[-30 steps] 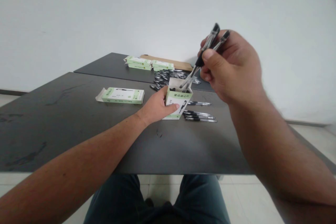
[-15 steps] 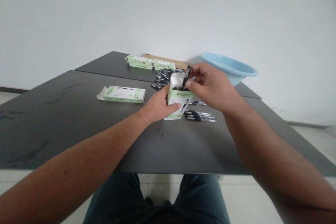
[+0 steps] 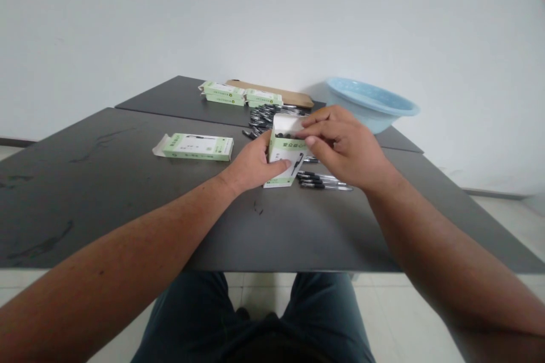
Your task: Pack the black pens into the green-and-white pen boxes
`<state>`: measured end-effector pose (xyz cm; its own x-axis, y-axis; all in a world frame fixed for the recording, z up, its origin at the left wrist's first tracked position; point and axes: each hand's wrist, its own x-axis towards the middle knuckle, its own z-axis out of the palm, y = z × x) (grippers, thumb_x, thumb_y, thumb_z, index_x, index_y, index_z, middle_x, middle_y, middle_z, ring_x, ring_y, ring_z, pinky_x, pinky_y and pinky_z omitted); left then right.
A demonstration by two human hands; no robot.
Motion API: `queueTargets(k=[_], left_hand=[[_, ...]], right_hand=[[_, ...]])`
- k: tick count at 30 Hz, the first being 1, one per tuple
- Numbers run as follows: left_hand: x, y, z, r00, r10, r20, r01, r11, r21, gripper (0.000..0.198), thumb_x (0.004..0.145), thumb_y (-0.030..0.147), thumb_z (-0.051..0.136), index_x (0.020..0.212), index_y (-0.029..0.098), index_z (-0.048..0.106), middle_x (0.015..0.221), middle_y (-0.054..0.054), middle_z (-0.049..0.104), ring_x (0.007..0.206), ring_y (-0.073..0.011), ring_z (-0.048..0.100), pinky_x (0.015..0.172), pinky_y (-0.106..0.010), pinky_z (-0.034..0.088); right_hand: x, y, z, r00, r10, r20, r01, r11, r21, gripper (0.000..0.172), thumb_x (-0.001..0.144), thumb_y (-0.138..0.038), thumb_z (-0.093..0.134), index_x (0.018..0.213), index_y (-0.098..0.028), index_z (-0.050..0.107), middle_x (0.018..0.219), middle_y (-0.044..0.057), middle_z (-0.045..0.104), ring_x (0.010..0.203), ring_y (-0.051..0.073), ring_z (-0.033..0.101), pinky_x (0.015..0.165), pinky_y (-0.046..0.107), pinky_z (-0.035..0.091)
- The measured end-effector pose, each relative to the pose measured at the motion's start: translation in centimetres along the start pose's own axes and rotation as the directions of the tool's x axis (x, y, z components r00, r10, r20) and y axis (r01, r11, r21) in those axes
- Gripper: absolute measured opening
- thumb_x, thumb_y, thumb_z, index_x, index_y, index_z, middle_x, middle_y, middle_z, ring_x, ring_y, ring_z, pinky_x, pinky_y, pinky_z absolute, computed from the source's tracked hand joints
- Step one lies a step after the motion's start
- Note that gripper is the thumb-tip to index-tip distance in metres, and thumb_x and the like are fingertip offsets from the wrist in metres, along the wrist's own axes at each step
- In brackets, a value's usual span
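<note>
My left hand (image 3: 260,161) is wrapped round a white and green pen box (image 3: 282,167), its thumb across the front. The box stands tilted with its top flap up, and dark pen ends (image 3: 284,135) show inside the mouth. At the right side of that mouth is my right hand (image 3: 340,139), fingers stretched and apart, with no pen visible between them. Its fingertips reach over the opening, so part of the inside is hidden. Just right of the box, several clear pens with black grips (image 3: 323,180) lie side by side on the dark table (image 3: 272,238).
Another pen box (image 3: 198,147) lies flat to the left, its end flap out. Stacked boxes (image 3: 223,93) sit at the back beside a heap of pens (image 3: 261,116). Behind them lies a brown board (image 3: 293,96); a light blue basin (image 3: 370,102) stands at back right.
The pen held upright in my right hand has gone down into the box, and the fingers have loosened and spread. My left hand keeps its hold. The view has shifted slightly.
</note>
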<state>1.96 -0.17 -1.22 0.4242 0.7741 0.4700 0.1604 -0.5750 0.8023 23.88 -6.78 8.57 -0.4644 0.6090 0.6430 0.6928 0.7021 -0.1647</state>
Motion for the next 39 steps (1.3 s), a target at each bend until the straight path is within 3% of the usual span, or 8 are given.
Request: queueTargets(k=[2,4,7,9,12,17,30,39], left_hand=[[0.0,0.0,0.0,1.0,0.018,-0.008,-0.018,1.0,0.007,0.058,0.082,0.031,0.08,0.137,0.018,0.064,0.127,-0.01,0.079,0.116,-0.0315,0.076,0.106,-0.05,0.061],[0.1,0.0,0.1,0.999,0.027,-0.02,-0.026,0.999,0.023,0.058,0.082,0.03,0.079,0.137,0.018,0.065,0.129,-0.01,0.079,0.117,-0.0309,0.076,0.107,-0.049,0.061],[0.1,0.2,0.1,0.999,0.038,-0.029,-0.037,0.998,0.044,0.055,0.083,0.029,0.077,0.135,0.018,0.066,0.128,-0.009,0.08,0.115,-0.0293,0.076,0.107,-0.048,0.061],[0.1,0.3,0.1,0.998,0.047,-0.03,-0.046,0.997,0.057,0.054,0.083,0.029,0.077,0.135,0.019,0.066,0.127,-0.008,0.08,0.115,-0.0291,0.077,0.107,-0.048,0.061],[0.0,0.4,0.1,0.998,0.044,-0.035,-0.041,0.997,0.071,0.053,0.082,0.029,0.077,0.133,0.018,0.067,0.128,-0.009,0.08,0.117,-0.0298,0.076,0.108,-0.048,0.061],[0.1,0.6,0.1,0.998,0.054,-0.034,-0.051,0.996,0.076,0.054,0.082,0.028,0.076,0.134,0.018,0.066,0.13,-0.008,0.08,0.118,-0.0288,0.076,0.109,-0.046,0.061],[0.1,0.6,0.0,0.997,0.067,-0.034,-0.064,0.994,0.088,0.054,0.083,0.029,0.075,0.134,0.015,0.065,0.128,-0.009,0.079,0.116,-0.0296,0.076,0.108,-0.046,0.06],[0.1,0.5,0.1,0.998,0.055,-0.032,-0.051,0.994,0.099,0.055,0.082,0.029,0.076,0.134,0.017,0.064,0.127,-0.009,0.079,0.115,-0.0291,0.076,0.107,-0.047,0.061]], right_hand=[[-0.9,0.9,-0.4,0.996,0.047,-0.077,-0.046,0.999,0.012,0.021,0.102,-0.029,0.063,0.112,-0.022,0.081,0.113,0.009,0.079,0.112,0.027,0.072,0.1,0.044,0.057],[-2.0,2.0,-0.5,0.986,0.157,-0.054,-0.157,0.988,-0.001,0.019,0.1,-0.029,0.066,0.11,-0.022,0.081,0.103,0.007,0.079,0.096,0.025,0.072,0.087,0.039,0.057],[-3.8,3.7,0.0,0.931,0.294,0.215,-0.275,0.954,-0.116,0.017,0.096,-0.025,0.068,0.107,-0.022,0.081,0.096,0.004,0.08,0.082,0.021,0.071,0.078,0.034,0.053],[-5.0,4.6,0.8,0.862,0.299,0.409,-0.231,0.95,-0.208,0.019,0.094,-0.02,0.068,0.108,-0.021,0.081,0.099,0.006,0.08,0.086,0.022,0.072,0.082,0.034,0.053],[-6.5,5.3,1.9,0.79,0.267,0.551,-0.136,0.954,-0.268,0.021,0.095,-0.017,0.065,0.109,-0.02,0.08,0.106,0.01,0.08,0.1,0.027,0.073,0.092,0.037,0.054],[-7.4,5.2,2.7,0.78,0.24,0.577,-0.091,0.957,-0.276,0.02,0.099,-0.023,0.065,0.113,-0.02,0.078,0.115,0.013,0.077,0.112,0.031,0.071,0.1,0.041,0.053],[-7.0,3.2,3.1,0.748,0.316,0.584,-0.15,0.937,-0.315,0.027,0.097,-0.027,0.069,0.121,-0.015,0.072,0.117,0.015,0.076,0.104,0.03,0.071,0.094,0.041,0.054],[-6.6,3.1,3.4,0.68,0.347,0.646,-0.152,0.928,-0.339,0.017,0.095,-0.03,0.069,0.106,-0.018,0.074,0.108,0.014,0.076,0.101,0.03,0.071,0.088,0.039,0.052]])
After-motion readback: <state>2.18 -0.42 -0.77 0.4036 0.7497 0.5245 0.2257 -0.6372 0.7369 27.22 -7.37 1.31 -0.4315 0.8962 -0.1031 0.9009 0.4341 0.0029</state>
